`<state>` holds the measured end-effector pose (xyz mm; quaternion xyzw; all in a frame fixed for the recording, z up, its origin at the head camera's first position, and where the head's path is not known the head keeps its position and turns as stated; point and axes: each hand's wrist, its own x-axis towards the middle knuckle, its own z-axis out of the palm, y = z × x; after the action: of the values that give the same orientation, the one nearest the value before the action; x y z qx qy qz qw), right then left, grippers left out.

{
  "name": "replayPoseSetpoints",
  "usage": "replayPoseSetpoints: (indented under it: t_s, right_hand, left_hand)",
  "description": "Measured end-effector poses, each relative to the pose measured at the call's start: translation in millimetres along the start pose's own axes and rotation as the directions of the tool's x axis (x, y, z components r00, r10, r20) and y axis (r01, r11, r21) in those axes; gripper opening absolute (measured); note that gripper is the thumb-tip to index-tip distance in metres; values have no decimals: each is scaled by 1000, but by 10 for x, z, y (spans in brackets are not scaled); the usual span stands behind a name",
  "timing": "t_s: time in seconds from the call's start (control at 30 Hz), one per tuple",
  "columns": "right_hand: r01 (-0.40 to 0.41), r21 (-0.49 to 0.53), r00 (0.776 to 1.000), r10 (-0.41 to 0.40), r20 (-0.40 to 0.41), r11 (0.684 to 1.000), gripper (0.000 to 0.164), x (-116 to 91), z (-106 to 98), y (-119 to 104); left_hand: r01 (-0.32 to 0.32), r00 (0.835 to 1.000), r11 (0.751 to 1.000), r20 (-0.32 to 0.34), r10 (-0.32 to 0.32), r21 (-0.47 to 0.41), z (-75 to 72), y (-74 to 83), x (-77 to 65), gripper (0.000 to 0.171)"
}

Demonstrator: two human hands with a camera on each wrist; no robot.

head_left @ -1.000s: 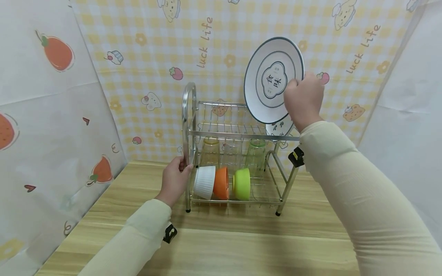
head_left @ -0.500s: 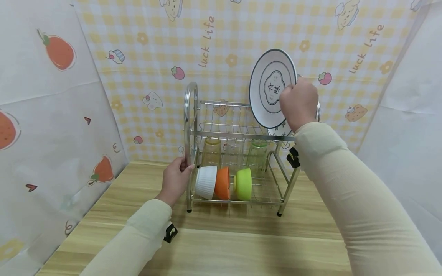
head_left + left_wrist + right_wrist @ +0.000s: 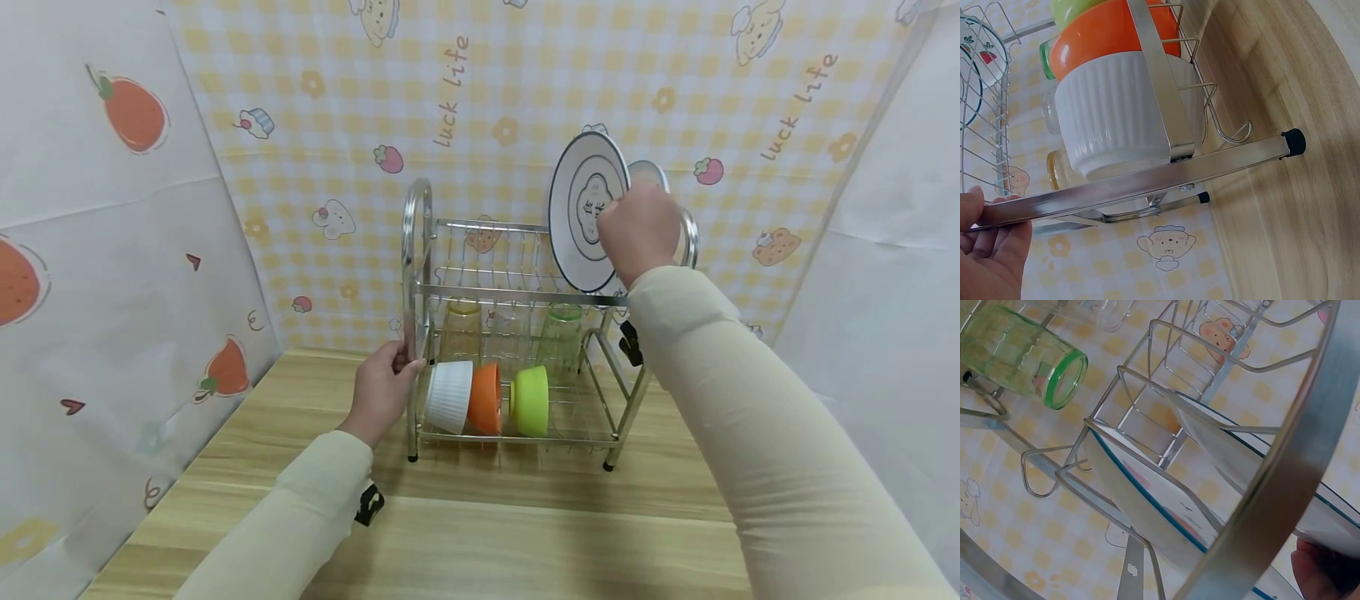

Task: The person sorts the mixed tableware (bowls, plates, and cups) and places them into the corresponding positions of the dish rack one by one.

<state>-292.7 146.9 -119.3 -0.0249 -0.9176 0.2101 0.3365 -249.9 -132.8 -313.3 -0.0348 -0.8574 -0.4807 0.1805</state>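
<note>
My right hand [image 3: 641,229] pinches the right edge of a white plate [image 3: 581,242] with a dark blue rim and printed characters. The plate stands on edge, its lower part down at the upper tier of a metal dish rack [image 3: 525,293]. In the right wrist view, the held plate [image 3: 1229,450] passes between the rack's wires, with fingers [image 3: 1313,572] under its edge. A second plate [image 3: 647,173] stands to its right, mostly behind my hand. My left hand [image 3: 381,392] grips the rack's left upright [image 3: 1104,190], thumb and fingers around the bar.
A white ribbed bowl [image 3: 450,398], an orange bowl [image 3: 485,398] and a lime green bowl [image 3: 530,402] sit on their sides on the lower tier. Behind them are a yellow glass [image 3: 461,333], a clear glass and a green glass [image 3: 561,337]. The rack stands on a wooden table [image 3: 525,533].
My right hand has moved down and slightly left, lowering the plate into the upper tier and turning it more edge-on. The second plate's rim now shows. My left hand keeps its grip.
</note>
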Motion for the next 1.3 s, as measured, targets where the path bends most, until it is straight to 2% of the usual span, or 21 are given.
replayPoseSetpoints:
  t_s: [0.13, 0.33, 0.53, 0.87, 1.3]
  right_hand:
    - [9, -31, 1000, -9, -4, 999, 18, -2, 24, -3]
    - [-27, 10, 999, 27, 21, 1000, 13, -11, 51, -16]
    - [-33, -36, 998, 34, 43, 999, 11, -6, 77, -26]
    - [-9, -88, 999, 12, 31, 996, 13, -10, 110, -33]
    - [-17, -60, 997, 22, 80, 998, 18, 32, 78, -46]
  left_hand:
    - [-7, 1000, 1000, -2, 7, 9, -5, 0, 0, 21]
    - [-2, 1000, 1000, 4, 2, 3, -8, 4, -5, 20]
    - [0, 1000, 1000, -4, 0, -4, 2, 7, -1, 19]
    - [0, 1000, 1000, -7, 0, 4, 2, -8, 3, 21]
    - [7, 1000, 1000, 3, -6, -23, 7, -6, -17, 22]
